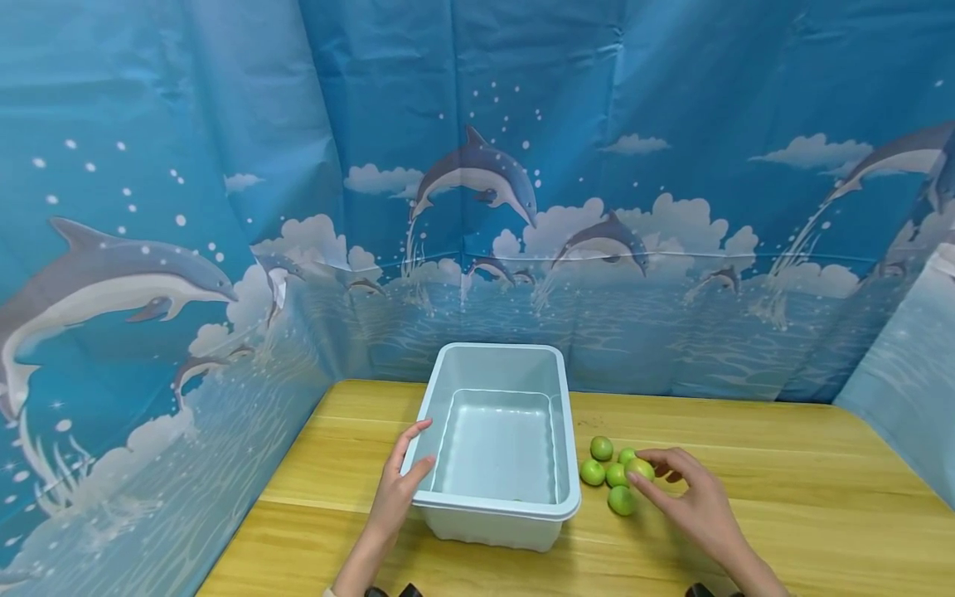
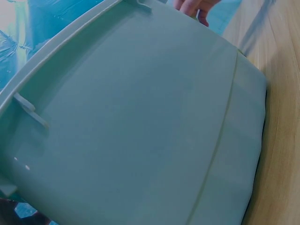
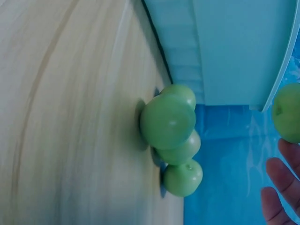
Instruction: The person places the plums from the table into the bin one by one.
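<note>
The bin point(image 1: 496, 452), gripped by the left hand point(image 1: 398, 487), lies at nine o'clock from the green fruit point(image 1: 641, 469) the right hand point(image 1: 694, 493) pinches.

I face a yellowish wood-grain table point(image 1: 821, 497). Behind the table and along its left side hangs a creased blue backdrop point(image 1: 686, 75), printed with leaping dolphins point(image 1: 477, 162), clouds point(image 1: 671, 228) and water point(image 1: 656, 340); a paler panel point(image 1: 913, 373) borders the table's right.

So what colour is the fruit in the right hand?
The fruit is yellowish green, best seen in the head view.
</note>
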`<action>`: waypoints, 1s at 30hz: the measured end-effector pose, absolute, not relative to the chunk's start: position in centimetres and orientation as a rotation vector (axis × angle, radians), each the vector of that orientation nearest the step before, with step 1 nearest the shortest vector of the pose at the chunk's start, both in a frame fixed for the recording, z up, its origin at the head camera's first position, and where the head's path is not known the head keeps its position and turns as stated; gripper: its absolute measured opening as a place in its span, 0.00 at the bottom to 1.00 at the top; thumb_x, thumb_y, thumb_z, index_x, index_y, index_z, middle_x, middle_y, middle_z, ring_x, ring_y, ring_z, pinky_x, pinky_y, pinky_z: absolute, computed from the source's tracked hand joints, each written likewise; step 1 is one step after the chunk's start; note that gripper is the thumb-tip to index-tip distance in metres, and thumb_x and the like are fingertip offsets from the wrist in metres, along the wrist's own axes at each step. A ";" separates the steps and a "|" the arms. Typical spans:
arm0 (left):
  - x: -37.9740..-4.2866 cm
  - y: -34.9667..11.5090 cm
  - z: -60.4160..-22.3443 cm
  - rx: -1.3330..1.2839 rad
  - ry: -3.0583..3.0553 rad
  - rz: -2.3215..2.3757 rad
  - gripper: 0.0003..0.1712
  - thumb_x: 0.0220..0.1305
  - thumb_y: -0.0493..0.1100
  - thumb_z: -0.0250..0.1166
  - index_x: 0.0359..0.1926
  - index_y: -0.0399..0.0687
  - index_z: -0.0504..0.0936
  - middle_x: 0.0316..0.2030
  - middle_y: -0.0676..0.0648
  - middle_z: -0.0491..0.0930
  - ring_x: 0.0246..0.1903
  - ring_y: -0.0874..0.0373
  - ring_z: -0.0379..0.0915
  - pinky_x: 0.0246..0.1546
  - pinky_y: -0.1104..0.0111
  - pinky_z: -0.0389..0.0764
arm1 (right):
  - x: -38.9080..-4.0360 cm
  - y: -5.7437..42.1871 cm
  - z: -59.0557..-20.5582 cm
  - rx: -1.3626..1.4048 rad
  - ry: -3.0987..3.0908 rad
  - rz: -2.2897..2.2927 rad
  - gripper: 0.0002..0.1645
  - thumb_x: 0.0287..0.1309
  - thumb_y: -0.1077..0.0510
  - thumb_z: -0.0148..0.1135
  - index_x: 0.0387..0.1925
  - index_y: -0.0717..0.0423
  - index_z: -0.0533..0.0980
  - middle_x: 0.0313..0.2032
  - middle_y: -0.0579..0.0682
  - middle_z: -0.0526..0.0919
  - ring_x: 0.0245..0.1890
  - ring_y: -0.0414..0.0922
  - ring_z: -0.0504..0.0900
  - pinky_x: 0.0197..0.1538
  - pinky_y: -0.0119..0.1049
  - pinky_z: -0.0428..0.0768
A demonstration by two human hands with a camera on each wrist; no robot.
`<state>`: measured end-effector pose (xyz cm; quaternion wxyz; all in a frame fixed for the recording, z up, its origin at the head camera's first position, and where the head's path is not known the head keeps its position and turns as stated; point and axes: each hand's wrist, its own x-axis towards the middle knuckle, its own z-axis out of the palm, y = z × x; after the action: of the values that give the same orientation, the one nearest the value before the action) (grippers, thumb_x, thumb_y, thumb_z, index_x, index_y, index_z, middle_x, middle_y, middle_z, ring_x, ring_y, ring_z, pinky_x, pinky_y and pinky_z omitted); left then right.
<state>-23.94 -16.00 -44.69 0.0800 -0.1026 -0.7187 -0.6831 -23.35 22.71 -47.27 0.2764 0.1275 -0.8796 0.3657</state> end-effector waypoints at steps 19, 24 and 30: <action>-24.0 -16.0 -44.8 -0.324 -2.145 -2.030 0.26 0.66 0.40 0.58 0.65 0.48 0.67 0.68 0.45 0.58 0.68 0.49 0.45 0.62 0.46 0.46 | -22.2 20.7 -44.6 0.504 -2.198 1.082 0.21 0.45 0.63 0.75 0.43 0.47 0.81 0.33 0.38 0.79 0.32 0.36 0.73 0.37 0.22 0.70; -24.0 -16.1 -44.8 -0.337 -2.133 -2.024 0.26 0.66 0.41 0.58 0.64 0.50 0.68 0.67 0.46 0.59 0.68 0.50 0.45 0.62 0.46 0.46 | -22.2 20.3 -44.1 0.558 -2.164 1.059 0.22 0.43 0.65 0.75 0.42 0.47 0.81 0.33 0.38 0.79 0.32 0.35 0.74 0.37 0.22 0.71; -24.0 -16.1 -44.8 -0.335 -2.134 -2.025 0.26 0.66 0.41 0.58 0.64 0.50 0.67 0.68 0.45 0.59 0.68 0.50 0.45 0.62 0.46 0.46 | -22.2 19.4 -43.1 0.612 -2.145 1.067 0.24 0.40 0.67 0.76 0.42 0.49 0.81 0.34 0.38 0.80 0.32 0.36 0.74 0.36 0.24 0.71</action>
<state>-23.98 -16.09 -44.82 0.0903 -0.1126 -0.7178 -0.6811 -22.17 19.42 -43.10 0.3285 0.2337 -0.8194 0.4075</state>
